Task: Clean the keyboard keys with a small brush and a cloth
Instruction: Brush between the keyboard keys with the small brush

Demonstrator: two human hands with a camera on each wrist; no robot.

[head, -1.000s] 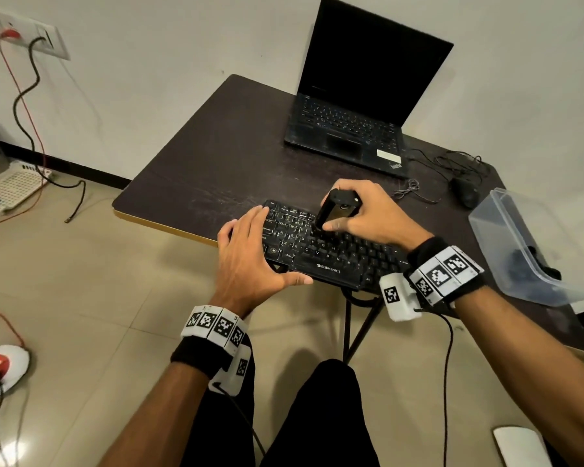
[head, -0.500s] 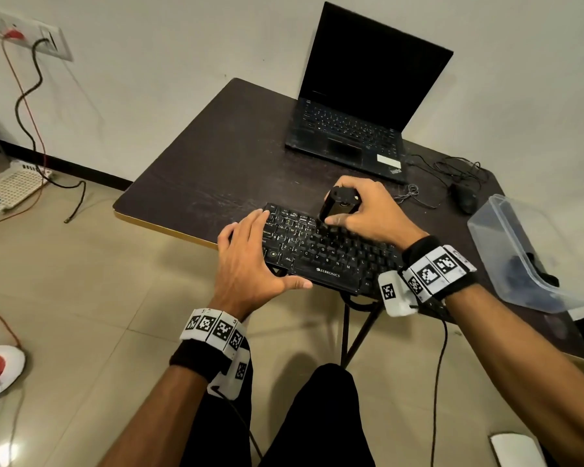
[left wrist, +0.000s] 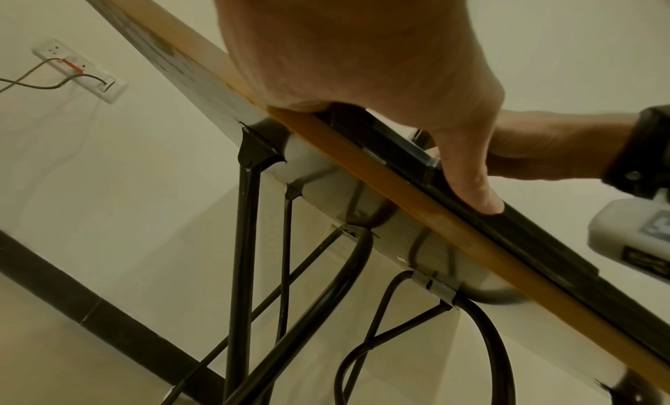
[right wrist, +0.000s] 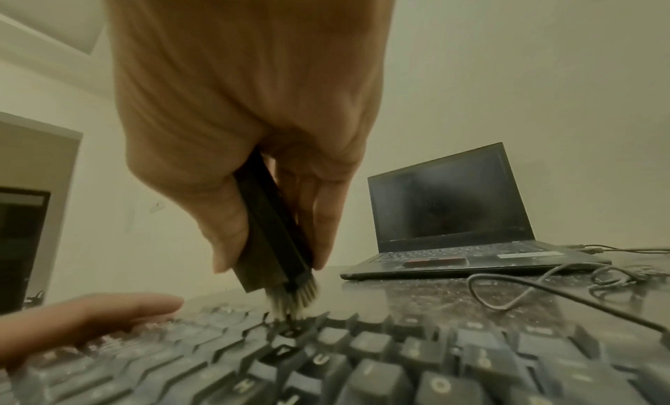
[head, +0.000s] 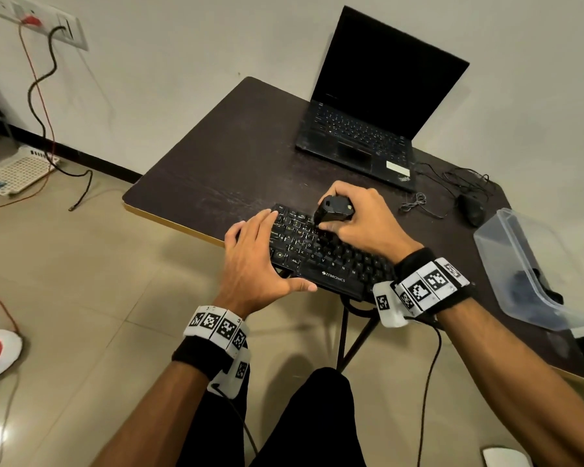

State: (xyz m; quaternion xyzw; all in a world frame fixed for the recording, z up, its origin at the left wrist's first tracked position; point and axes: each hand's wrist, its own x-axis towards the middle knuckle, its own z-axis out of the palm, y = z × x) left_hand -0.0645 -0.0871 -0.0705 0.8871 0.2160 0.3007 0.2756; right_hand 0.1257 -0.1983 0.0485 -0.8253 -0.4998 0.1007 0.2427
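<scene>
Brushing step underway on the dark table [head: 236, 156]: black keyboard [head: 331, 261] sits at the near edge in front of the laptop [head: 368, 129], left hand [head: 253, 261] flat with straight fingers on its left end, thumb against the front edge, steadying it. Right hand [head: 361, 224] grips a small black brush [right wrist: 275, 239] upright, bristles down between upper-row keys (dust visible on keycaps, legends worn-looking). Next probably calls for short strokes along the rows, then the cloth, which I can't see anywhere.
</scene>
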